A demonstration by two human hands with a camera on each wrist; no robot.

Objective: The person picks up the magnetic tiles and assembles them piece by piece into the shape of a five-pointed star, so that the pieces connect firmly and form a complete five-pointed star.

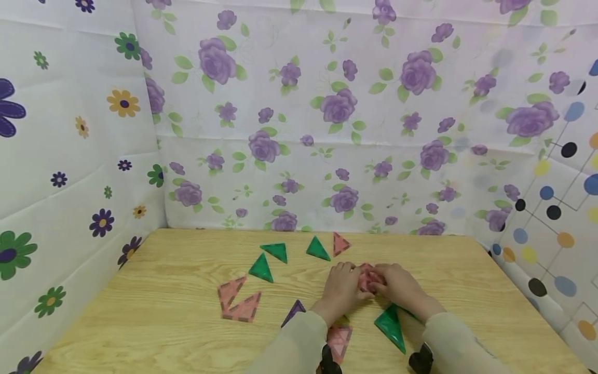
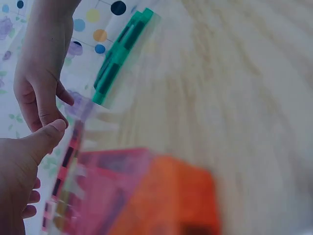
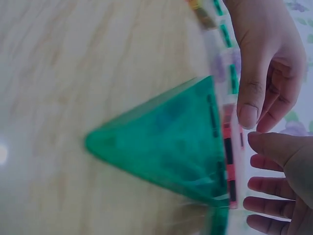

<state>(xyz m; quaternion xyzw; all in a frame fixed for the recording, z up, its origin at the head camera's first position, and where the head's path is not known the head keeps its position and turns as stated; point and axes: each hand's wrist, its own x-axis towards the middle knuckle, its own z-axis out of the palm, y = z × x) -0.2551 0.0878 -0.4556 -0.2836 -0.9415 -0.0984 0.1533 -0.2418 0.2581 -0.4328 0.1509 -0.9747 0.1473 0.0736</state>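
Note:
In the head view, pink translucent magnetic tiles (image 1: 366, 279) sit between my two hands over the right-centre of the table. My left hand (image 1: 341, 287) grips them from the left, and my right hand (image 1: 401, 285) from the right, thumbs toward me. Both wrist views show the thumbs close together, with the pink tiles mostly hidden behind the hands. A green triangular tile (image 1: 390, 328) lies below my right wrist; the right wrist view has a green triangle (image 3: 161, 139) large in front. In the left wrist view, a blurred pink tile (image 2: 105, 188) adjoins an orange piece (image 2: 183, 196).
Green triangles (image 1: 261, 268) and a pink triangle (image 1: 340, 244) lie toward the back. Pink triangles (image 1: 244, 308) are at the left, while a purple tile (image 1: 294, 311) and a pink tile (image 1: 340, 338) lie beside my left sleeve. Patterned cloths (image 1: 299, 124) enclose the wooden table (image 1: 154, 311).

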